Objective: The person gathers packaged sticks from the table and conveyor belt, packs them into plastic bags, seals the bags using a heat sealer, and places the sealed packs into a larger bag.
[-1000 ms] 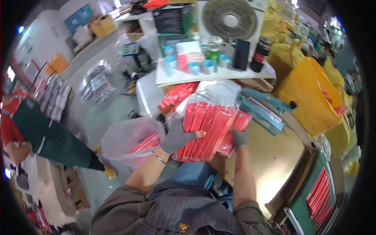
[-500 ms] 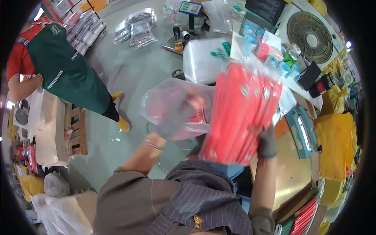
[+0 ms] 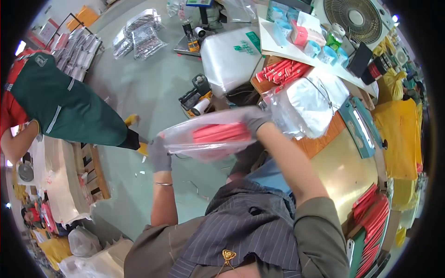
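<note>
A clear plastic bag [image 3: 181,138] is stretched between my two hands in front of my lap. Red flat packets [image 3: 221,133] lie inside it, seen through the plastic. My left hand [image 3: 160,155], in a grey glove, grips the bag's left end. At the opposite end my right hand [image 3: 256,121], gloved alike, is closed on the plastic; its fingers are partly hidden. Just beyond the right hand, a white plastic-wrapped pack [image 3: 315,102] rests on the table beside more red packets [image 3: 285,72].
A teal bag sealer [image 3: 359,127] stands on the right of the table, with a fan [image 3: 354,18] behind. Stacked clear bags [image 3: 229,60] lie ahead. A person in a green apron [image 3: 69,102] stands at left. Red packets [image 3: 371,222] fill a box at lower right.
The red packets, earlier held up in my right hand, are now inside the plastic bag. My right hand has moved left onto the bag's end, and the view has shifted.
</note>
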A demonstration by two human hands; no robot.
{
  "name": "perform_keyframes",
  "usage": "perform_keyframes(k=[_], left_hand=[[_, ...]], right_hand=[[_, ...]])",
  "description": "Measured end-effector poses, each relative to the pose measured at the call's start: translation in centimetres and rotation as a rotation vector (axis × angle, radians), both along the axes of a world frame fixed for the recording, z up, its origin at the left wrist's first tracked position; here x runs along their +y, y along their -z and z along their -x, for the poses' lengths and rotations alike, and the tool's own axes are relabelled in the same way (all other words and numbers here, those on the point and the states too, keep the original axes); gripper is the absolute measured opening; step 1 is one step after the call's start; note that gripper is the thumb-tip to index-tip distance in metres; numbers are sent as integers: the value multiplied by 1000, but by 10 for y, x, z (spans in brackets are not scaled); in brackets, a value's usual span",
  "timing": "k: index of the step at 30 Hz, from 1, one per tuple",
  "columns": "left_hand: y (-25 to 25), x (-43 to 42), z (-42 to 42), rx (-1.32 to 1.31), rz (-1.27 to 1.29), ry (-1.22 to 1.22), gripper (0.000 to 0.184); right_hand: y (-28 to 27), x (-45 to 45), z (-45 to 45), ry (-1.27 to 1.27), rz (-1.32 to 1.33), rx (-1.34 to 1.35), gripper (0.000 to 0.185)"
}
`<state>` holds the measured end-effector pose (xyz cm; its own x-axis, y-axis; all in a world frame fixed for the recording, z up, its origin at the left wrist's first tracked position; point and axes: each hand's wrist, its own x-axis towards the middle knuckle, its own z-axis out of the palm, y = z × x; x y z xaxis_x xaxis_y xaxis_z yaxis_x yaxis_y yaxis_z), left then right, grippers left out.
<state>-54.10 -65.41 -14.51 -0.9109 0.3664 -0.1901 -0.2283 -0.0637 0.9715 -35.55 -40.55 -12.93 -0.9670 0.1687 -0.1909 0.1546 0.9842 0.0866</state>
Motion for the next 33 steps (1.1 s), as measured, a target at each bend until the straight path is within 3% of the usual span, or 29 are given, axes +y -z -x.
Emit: perform_keyframes(k=[3, 5, 6, 7, 9, 10, 12, 13, 14, 15, 16, 18, 19, 20, 22, 23, 24, 26, 28, 30, 31, 33], left_hand=[[-36, 7, -3, 35, 91, 164, 19], [-47, 19, 13, -31, -23, 199, 19], [-54, 21, 18, 13, 46, 248, 23], [-55, 21, 22, 11, 47, 261, 23], [-53, 34, 34, 174, 351, 372, 27], [-36, 36, 43, 222, 360, 339, 30], [-40, 34, 60, 360, 486, 459, 38], [-57, 37, 51, 382, 533, 408, 40], [-63, 37, 47, 653, 583, 329, 34], [-69, 40, 44, 922, 625, 231, 29], [-82, 49, 34, 927, 612, 225, 29], [-115, 76, -1, 855, 204, 139, 27], [-133, 92, -21, 851, 168, 180, 28], [-147, 113, -41, 847, 133, 222, 30], [-154, 169, -69, 837, -79, 430, 31], [-175, 204, -89, 851, -29, 603, 32], [-168, 247, -104, 879, -265, 639, 35], [-171, 332, -132, 1048, -89, 731, 41], [-163, 424, -145, 1184, 27, 648, 61], [-170, 489, -162, 1232, 308, 517, 66], [-174, 515, -165, 1241, 290, 521, 66], [-175, 556, -158, 1202, 601, 752, 67]], right_hand=[[-45, 29, -32, 140, -14, -334, 62], [-82, 35, -18, 231, -25, -556, 65], [-90, 31, -14, 426, 96, -193, 44], [-105, 37, -10, 229, 76, -491, 56], [-88, 41, -38, 275, -234, 86, 65], [-90, 48, -50, 299, -264, 89, 65], [-114, 49, -69, 415, 84, 179, 71], [-105, 46, -95, 358, 116, 465, 64], [-121, 32, -121, 448, 210, 474, 63], [-97, 31, -152, 423, 139, 709, 61], [-88, 21, -185, 520, 136, 784, 56], [-53, -2, -251, 793, 63, 852, 49], [-29, -20, -282, 923, 86, 940, 47], [-21, -47, -302, 1208, 120, 868, 47], [31, -93, -350, 1306, -141, 820, 48], [33, -115, -360, 1346, -103, 849, 49], [32, -132, -366, 1328, -170, 804, 48], [30, -154, -371, 1355, -173, 727, 48], [30, -158, -376, 1375, -136, 749, 47], [27, -157, -374, 1414, -110, 772, 47], [27, -155, -373, 1434, -106, 783, 48], [30, -154, -376, 1429, -110, 796, 50]])
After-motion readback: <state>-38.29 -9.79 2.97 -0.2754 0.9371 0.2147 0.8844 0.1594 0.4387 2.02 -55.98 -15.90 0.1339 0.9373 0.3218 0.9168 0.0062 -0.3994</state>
